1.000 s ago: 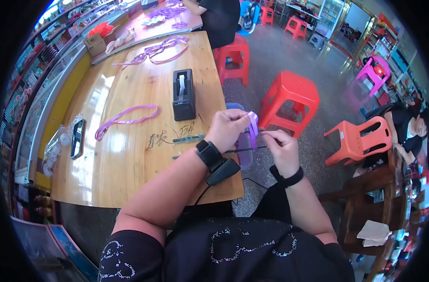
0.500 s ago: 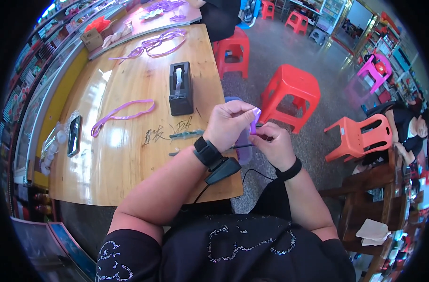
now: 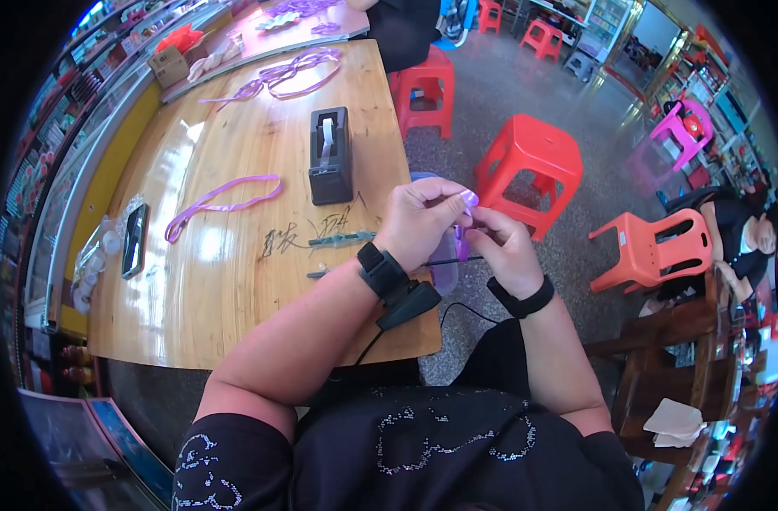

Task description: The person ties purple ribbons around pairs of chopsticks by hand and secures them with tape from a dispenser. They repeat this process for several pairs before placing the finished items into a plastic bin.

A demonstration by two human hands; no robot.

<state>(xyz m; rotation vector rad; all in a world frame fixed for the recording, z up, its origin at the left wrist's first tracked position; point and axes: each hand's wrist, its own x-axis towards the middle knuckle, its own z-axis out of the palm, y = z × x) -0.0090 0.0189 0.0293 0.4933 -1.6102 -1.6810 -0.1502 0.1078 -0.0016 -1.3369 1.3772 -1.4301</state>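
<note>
Over the right edge of the wooden table (image 3: 236,298), my left hand (image 3: 416,223) pinches a shiny purple ribbon (image 3: 463,245) between thumb and fingers. My right hand (image 3: 513,254) is closed on the same ribbon just beside it, and a short length hangs below the fingertips. A thin dark rod (image 3: 454,261) juts out under the ribbon between the hands; which hand holds it I cannot tell. Behind them is a pale purple plastic tub (image 3: 444,277), partly hidden. Left of my left hand, a green slim tool (image 3: 342,239) lies on the wood.
A black tape dispenser (image 3: 331,157) stands on the table, with a purple ribbon loop (image 3: 223,207) and a phone (image 3: 135,241) to its left. More purple ribbon (image 3: 291,75) lies farther back. Red stools (image 3: 530,170) and an orange chair (image 3: 653,251) stand right; another person (image 3: 743,238) sits there.
My right hand has shifted slightly right, its fingers higher against my left fingertips. The ribbon now dangles below the pinch. My left hand stays nearly in place.
</note>
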